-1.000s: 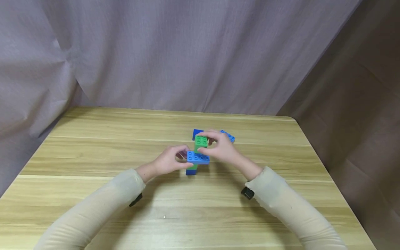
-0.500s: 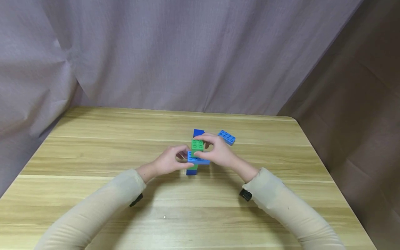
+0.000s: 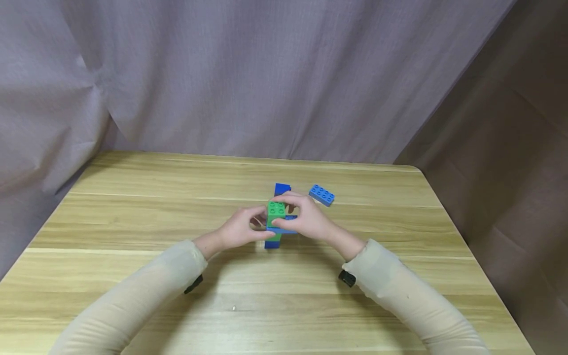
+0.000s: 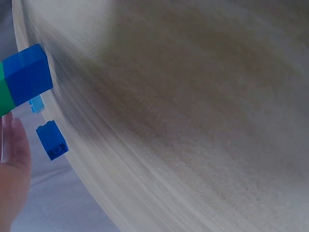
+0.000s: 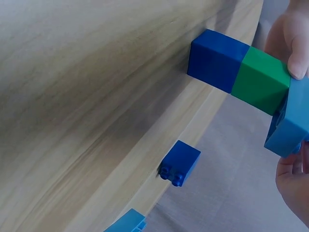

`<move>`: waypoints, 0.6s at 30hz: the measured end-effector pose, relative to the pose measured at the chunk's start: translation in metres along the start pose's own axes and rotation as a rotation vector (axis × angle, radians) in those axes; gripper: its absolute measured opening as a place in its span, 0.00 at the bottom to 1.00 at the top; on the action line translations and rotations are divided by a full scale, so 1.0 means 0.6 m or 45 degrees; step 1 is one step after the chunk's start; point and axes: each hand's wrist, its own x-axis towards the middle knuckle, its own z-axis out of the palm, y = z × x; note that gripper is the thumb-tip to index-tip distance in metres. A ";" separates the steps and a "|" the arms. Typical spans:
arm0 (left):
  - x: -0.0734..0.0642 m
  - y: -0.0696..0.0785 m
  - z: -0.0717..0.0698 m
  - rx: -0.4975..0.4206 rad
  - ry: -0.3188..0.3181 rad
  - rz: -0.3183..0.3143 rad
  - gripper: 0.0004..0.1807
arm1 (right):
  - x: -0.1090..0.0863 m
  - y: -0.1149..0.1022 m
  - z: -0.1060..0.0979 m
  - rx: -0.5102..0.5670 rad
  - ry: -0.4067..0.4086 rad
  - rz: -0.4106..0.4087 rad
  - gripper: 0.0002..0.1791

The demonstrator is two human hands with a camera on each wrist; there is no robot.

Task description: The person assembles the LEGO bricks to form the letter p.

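Observation:
A stack of toy building bricks stands at the table's middle: a dark blue brick (image 5: pixel 217 60) at the bottom, a green brick (image 5: pixel 260 79) above it, then a long light blue brick (image 5: pixel 294 111) lying crosswise and overhanging to the right. My left hand (image 3: pixel 237 229) grips the long brick's left end between thumb and fingers. In the head view, my right hand (image 3: pixel 310 219) pinches another green brick (image 3: pixel 276 217) over that same end. Whether its studs are fully joined is hidden. The right hand covers part of the long brick.
Behind the stack lies a loose dark blue brick (image 3: pixel 281 189), partly hidden by the right hand in the head view. A loose light blue eight-stud brick (image 3: pixel 322 195) lies to its right on the wooden table (image 3: pixel 177 187). A grey curtain (image 3: pixel 248 79) hangs beyond the far edge.
My right hand has carried the upper green brick left and down onto the left end of the long brick. The left hand has stayed in place.

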 end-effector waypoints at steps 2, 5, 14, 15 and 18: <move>0.000 0.000 0.000 0.002 -0.002 -0.007 0.13 | 0.000 0.001 0.001 -0.009 0.000 -0.011 0.23; 0.000 0.001 -0.001 0.004 -0.006 -0.014 0.13 | -0.002 0.000 0.002 -0.015 -0.004 -0.008 0.23; -0.001 0.002 -0.002 0.001 -0.006 -0.003 0.14 | -0.006 -0.007 0.000 -0.092 -0.010 -0.053 0.24; -0.001 0.002 -0.002 0.003 -0.005 -0.001 0.15 | -0.006 -0.008 0.000 -0.102 -0.012 -0.058 0.24; -0.001 0.001 -0.002 0.007 -0.002 0.001 0.15 | -0.008 -0.010 0.000 -0.130 -0.020 -0.062 0.25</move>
